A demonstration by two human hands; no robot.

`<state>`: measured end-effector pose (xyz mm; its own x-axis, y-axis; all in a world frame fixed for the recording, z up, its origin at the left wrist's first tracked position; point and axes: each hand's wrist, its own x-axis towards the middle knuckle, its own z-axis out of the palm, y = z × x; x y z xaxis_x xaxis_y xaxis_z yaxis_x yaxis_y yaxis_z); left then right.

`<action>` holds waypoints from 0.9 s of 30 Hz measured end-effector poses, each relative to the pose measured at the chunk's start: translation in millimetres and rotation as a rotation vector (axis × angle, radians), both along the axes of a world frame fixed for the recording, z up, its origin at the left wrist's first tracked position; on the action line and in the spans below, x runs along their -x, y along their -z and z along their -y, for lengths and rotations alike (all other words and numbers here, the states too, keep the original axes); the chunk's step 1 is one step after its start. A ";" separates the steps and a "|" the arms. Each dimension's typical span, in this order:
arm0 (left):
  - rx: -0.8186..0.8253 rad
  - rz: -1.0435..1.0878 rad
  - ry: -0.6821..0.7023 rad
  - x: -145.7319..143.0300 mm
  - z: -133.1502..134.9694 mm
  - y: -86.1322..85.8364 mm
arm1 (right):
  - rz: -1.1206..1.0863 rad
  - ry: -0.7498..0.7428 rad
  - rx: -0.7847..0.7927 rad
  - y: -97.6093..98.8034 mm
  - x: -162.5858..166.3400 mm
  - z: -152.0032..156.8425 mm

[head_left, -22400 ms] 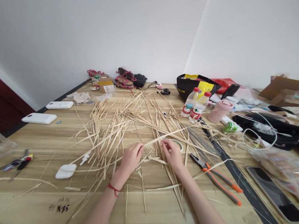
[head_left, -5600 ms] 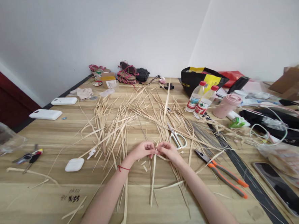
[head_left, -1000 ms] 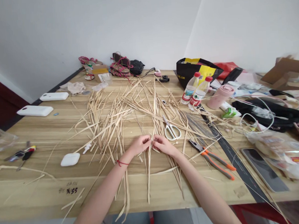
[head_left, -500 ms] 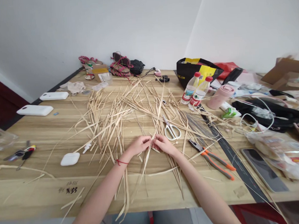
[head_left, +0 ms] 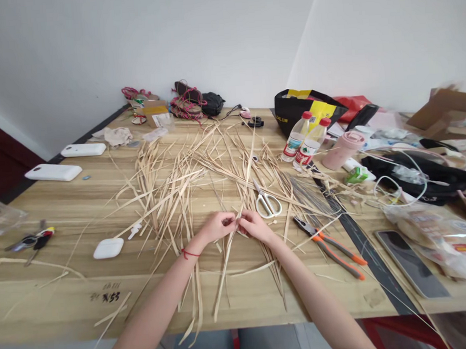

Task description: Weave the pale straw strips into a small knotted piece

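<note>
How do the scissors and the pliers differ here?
The scissors have pale, looped handles; the pliers have long orange-and-grey handles without loops. The pliers look longer than the scissors. The scissors lie nearer the right hand, the pliers nearer the phone. Both lie on the table, unheld, with handles toward the person.

A thin red cord bracelet circles the arm just behind the bare left hand, its fastening too small to make out. The right hand is bare, as are both slender forearms to the frame's lower edge. Dull blue-grey trousers, plain where visible, cover the legs at bottom center.
</note>
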<state>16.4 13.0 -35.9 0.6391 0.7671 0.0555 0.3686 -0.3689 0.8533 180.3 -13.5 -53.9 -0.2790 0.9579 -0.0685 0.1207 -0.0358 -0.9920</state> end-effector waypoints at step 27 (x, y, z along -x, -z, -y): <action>0.313 0.192 0.046 0.5 -3.5 5.9 | -0.028 -0.117 -0.066 2.1 -2.8 -1.7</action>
